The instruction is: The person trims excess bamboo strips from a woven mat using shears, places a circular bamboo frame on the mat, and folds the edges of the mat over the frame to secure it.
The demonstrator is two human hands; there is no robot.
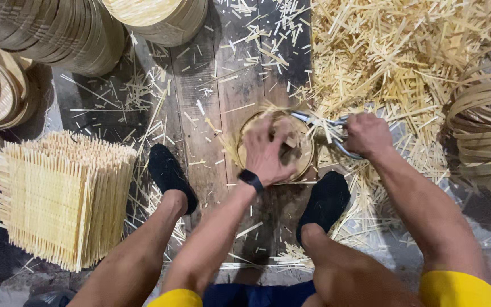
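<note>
The left hand point(265, 149) presses flat on a round woven bamboo lid point(275, 146) on the floor. The right hand point(367, 133) is clamped on metal shears point(328, 132) at its rim

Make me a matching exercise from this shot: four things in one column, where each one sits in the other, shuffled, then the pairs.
Things:
1. left hand
2. right hand
3. stack of square woven mats
4. coiled bamboo strips

Places:
A. at the right edge of the view
B. on the floor at the left, beside the person's leg
C. pressed flat on the round woven lid
D. gripping the metal shears at the lid's rim

Pairs: 1-C, 2-D, 3-B, 4-A
</note>
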